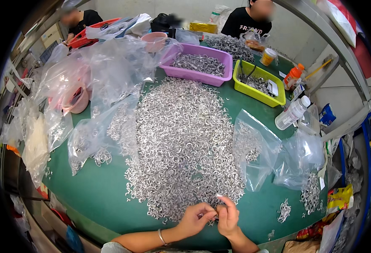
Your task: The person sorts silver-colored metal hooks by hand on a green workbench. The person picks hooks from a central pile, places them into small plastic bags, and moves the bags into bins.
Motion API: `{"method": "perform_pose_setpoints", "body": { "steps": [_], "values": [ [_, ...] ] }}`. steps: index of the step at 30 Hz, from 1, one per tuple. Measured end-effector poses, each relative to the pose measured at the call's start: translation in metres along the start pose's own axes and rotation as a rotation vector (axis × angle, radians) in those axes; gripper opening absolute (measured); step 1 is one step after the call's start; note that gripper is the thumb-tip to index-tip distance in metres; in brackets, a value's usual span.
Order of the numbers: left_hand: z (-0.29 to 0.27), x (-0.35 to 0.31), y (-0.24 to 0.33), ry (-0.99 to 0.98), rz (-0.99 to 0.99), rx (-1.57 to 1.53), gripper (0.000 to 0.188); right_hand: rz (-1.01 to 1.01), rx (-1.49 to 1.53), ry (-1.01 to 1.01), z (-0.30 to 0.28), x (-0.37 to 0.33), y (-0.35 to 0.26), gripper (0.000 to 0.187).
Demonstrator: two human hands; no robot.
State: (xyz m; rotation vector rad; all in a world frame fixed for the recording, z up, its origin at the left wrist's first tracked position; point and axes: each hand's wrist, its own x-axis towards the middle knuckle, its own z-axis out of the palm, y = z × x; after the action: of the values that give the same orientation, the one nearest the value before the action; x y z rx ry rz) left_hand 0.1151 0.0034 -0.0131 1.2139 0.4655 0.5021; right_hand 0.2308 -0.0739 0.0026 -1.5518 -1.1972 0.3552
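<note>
Grip: while the left hand point(197, 218) and right hand point(228, 216) have bent fingers close together, I cannot tell whether they pinch anything
Rings point(181, 139): heaped on the green table point(97, 189), reaching the fingers
Tub point(194, 77): purple, behind the heap, holding metal bits
Basket point(257, 97): lime, right of the tub
Bags point(253, 173): clear, either side

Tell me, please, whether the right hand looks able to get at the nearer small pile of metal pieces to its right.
Probably yes: green tabletop lies between the right hand and the small pile, with no visible obstacle, though the left hand is close beside it.
</note>
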Motion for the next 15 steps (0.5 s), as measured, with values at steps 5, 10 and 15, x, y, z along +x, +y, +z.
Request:
{"method": "perform_pose_setpoints", "body": {
  "steps": [5,10,15],
  "values": [
    [-0.01,0.001,-0.006,-0.085,-0.38,-0.409,0.015,-0.112,-0.114,-0.032,0.002,0.001,0.008,0.03],
    [0.002,-0.002,0.008,0.075,0.425,0.4,0.007,0.23,0.349,-0.076,0.003,-0.002,0.004,0.032],
    [0.003,0.0,0.014,0.107,0.334,0.419,0.003,0.686,0.79,-0.198,-0.002,0.007,-0.008,0.043]
  ]
}}
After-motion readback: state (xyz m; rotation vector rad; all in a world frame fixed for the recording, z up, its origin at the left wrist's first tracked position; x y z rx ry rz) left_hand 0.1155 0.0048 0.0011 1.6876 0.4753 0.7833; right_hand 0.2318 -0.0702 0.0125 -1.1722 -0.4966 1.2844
